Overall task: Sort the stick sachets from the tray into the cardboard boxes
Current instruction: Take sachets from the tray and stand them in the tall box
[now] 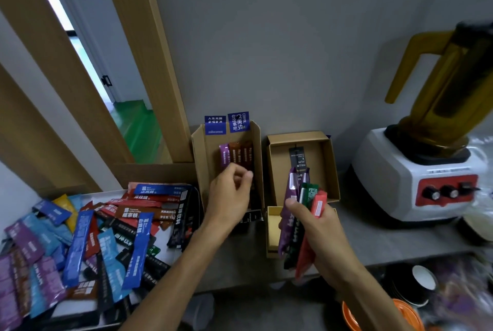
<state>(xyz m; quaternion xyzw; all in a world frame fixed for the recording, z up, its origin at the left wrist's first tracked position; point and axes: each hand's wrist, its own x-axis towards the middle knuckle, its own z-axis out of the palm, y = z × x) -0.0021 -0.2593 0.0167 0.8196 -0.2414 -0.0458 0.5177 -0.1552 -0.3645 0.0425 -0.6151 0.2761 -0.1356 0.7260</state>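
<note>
A white tray (106,193) at the lower left holds a heap of stick sachets (80,237) in blue, purple, red, brown and black. My left hand (229,197) hovers over the left cardboard box (202,149), its fingers curled above the lower ends of a purple and two brown sachets (236,156); whether it pinches one is hidden. My right hand (320,229) grips a bundle of purple, black, green and red sachets (306,213) in front of the right cardboard box (328,165), where a black sachet (297,157) lies. Below it sits a smaller box (273,224).
A white blender (416,178) with an amber jug stands at the right on the grey counter. Stacked cups (421,282) and an orange object (373,314) sit below the counter edge. A wooden door frame (149,64) rises behind the tray.
</note>
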